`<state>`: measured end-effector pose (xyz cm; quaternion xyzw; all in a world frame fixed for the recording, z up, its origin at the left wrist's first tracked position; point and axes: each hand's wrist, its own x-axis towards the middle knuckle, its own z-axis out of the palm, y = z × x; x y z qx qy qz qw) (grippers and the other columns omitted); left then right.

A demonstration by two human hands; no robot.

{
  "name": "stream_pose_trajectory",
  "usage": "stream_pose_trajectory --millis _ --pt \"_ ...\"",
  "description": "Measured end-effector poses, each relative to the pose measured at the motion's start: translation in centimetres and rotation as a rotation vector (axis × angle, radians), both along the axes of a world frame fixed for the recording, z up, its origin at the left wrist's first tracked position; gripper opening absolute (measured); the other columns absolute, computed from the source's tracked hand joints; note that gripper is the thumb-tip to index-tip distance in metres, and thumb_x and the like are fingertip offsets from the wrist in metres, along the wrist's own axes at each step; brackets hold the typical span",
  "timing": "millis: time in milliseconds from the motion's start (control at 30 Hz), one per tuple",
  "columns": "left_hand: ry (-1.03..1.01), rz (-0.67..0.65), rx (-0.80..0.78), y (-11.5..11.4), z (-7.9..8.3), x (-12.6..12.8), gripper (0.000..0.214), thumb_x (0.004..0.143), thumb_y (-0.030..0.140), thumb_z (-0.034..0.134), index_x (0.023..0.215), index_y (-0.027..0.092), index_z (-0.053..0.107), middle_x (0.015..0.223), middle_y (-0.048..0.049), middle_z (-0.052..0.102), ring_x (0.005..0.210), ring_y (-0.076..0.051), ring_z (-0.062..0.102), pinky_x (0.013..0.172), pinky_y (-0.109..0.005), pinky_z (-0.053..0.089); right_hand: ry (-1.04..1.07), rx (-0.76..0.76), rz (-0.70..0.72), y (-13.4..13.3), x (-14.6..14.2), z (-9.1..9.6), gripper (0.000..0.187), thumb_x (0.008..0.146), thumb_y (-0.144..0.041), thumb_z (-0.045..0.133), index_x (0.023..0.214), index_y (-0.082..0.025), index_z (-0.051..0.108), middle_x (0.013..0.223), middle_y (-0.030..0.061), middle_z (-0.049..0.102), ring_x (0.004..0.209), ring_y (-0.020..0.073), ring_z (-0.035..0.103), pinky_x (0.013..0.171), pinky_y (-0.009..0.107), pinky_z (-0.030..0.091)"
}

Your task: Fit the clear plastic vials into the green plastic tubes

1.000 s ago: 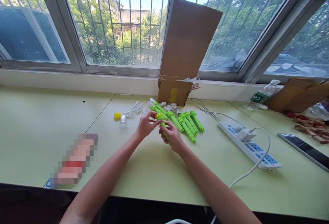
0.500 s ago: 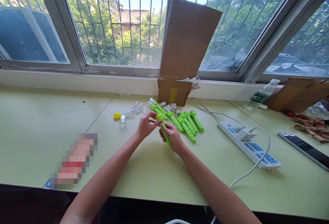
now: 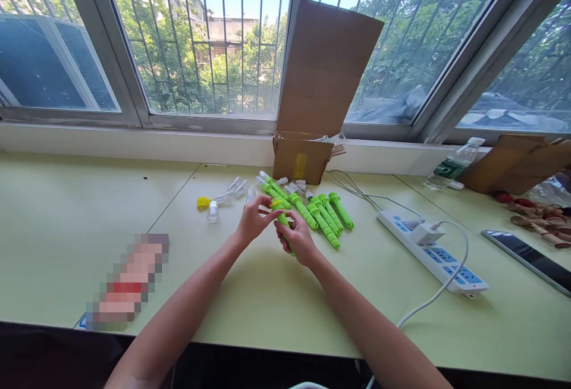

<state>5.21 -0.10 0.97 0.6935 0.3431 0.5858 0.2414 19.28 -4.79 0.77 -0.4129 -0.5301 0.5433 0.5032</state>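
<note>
My right hand point(image 3: 300, 239) is wrapped round the body of a green plastic tube point(image 3: 282, 217) held over the pale green table point(image 3: 66, 228). My left hand point(image 3: 254, 217) pinches the top end of the same tube with fingertips closed on it. Just beyond my hands lie several more green tubes point(image 3: 323, 216) side by side. To their left are several small clear plastic parts point(image 3: 232, 190), a clear cap point(image 3: 212, 212) and a yellow piece point(image 3: 204, 201).
An open cardboard box point(image 3: 303, 158) with a raised flap stands against the window sill. A white power strip point(image 3: 435, 252) with a plugged charger and cables lies at the right, with a dark phone point(image 3: 529, 260), a water bottle point(image 3: 455, 167) and another carton point(image 3: 517, 163) beyond it.
Both hands stay on the green tube; the right hand has closed a little more over its lower end. Nothing else has moved.
</note>
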Motion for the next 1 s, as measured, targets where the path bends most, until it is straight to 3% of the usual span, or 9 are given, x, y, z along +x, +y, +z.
stream_pose_trajectory --millis 267,500,1000 --pt "0.003 -0.005 0.011 0.07 0.03 -0.12 0.032 0.071 0.04 0.072 0.087 0.017 0.056 0.087 -0.0036 0.063 0.076 -0.014 0.065 0.061 -0.029 0.062 0.02 0.059 0.018 -0.05 0.0 0.43 0.033 0.075 -0.047 0.065 0.091 -0.021 0.052 0.065 -0.0038 0.057 0.037 0.008 0.046 0.027 0.019 0.033" --pt "0.024 0.002 0.011 0.04 0.04 -0.21 0.03 0.072 0.038 0.072 0.088 0.017 0.056 0.088 -0.0037 0.064 0.076 -0.014 0.065 0.063 -0.03 0.062 -0.065 0.105 0.036 0.44 0.2 -0.1 0.034 0.08 -0.052 0.057 0.091 -0.02 0.056 0.075 -0.0008 0.058 0.046 0.009 0.055 0.037 0.021 0.04" --pt "0.04 0.004 0.027 0.0 0.09 -0.11 0.03 0.074 0.042 0.069 0.085 0.017 0.055 0.085 -0.003 0.063 0.073 -0.013 0.065 0.061 -0.029 0.062 0.032 -0.038 0.057 -0.09 0.1 0.61 0.033 0.077 -0.049 0.061 0.089 -0.02 0.052 0.062 -0.0049 0.054 0.035 0.0052 0.039 0.03 0.018 0.026"
